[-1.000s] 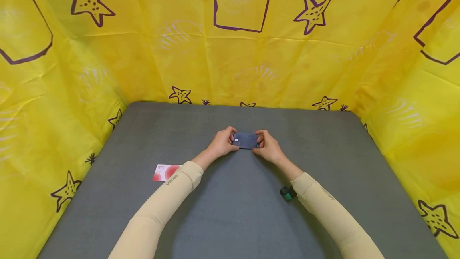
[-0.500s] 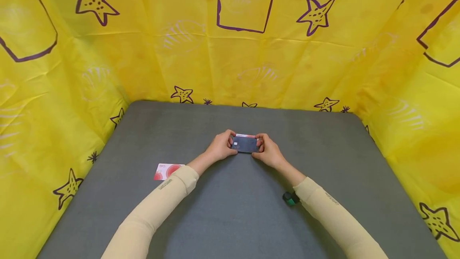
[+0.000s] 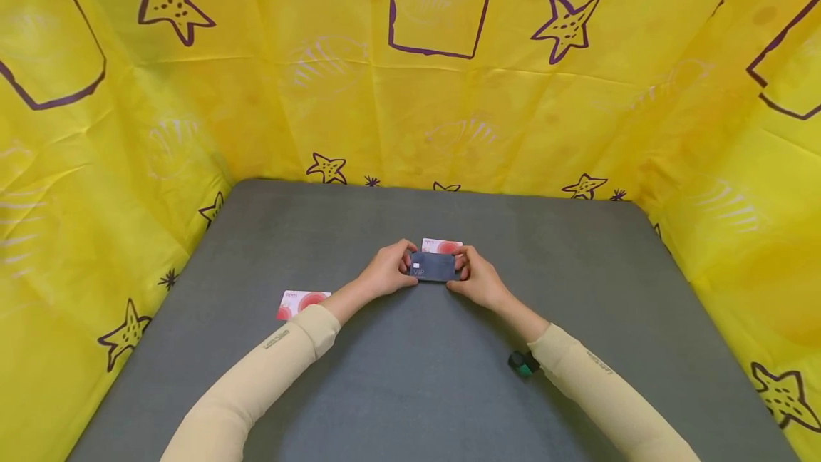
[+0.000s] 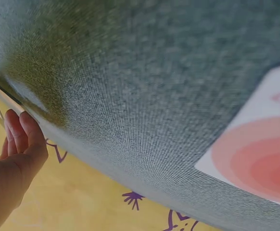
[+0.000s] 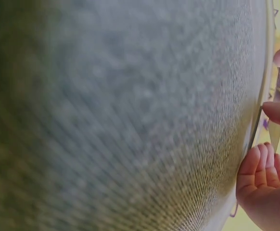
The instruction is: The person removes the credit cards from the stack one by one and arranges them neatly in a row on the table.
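Observation:
Both hands hold a dark grey card [image 3: 434,267] marked VIP just above the middle of the grey table [image 3: 410,391]. My left hand [image 3: 388,271] pinches its left end and my right hand [image 3: 477,277] pinches its right end. Right behind it a white card with red circles [image 3: 442,245] lies flat on the table. In the right wrist view the dark card's thin edge [image 5: 276,130] shows between fingertips. The left wrist view shows curled fingers [image 4: 19,144] at the lower left, and at the right another white and red card [image 4: 255,159].
A second white and red card [image 3: 301,302] lies on the table at the left, beside my left sleeve. A small green and black object [image 3: 521,363] sits by my right forearm. Yellow star-printed sheets [image 3: 410,77] wall the table on three sides.
Both hands drew the dark card slightly toward me, uncovering the white and red card that was beneath or behind it. That card now lies fully in sight.

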A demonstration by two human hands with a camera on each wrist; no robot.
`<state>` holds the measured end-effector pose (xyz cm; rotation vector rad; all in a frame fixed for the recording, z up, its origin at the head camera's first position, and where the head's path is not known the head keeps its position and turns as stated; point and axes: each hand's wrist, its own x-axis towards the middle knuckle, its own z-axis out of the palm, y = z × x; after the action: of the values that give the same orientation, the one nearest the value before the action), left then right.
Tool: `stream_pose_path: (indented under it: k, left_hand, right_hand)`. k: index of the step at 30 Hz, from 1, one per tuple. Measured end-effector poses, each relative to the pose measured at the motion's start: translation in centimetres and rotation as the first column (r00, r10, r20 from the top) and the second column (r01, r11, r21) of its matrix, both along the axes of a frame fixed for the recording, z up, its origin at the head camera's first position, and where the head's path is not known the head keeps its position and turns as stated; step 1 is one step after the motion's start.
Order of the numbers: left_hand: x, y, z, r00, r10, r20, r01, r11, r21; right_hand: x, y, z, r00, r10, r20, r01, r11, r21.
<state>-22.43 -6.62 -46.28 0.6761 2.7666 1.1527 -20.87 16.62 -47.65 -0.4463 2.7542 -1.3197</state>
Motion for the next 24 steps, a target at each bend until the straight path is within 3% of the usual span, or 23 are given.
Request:
stream_pose_path:
  k: [24]
  left_hand:
    - [3.5, -2.6, 0.3, 0.999, -0.038, 0.018, 0.038, 0.999, -0.006]
  right_hand:
    - [2.8, -1.3, 0.5, 0.994, 0.108, 0.012, -0.108, 0.994, -0.022]
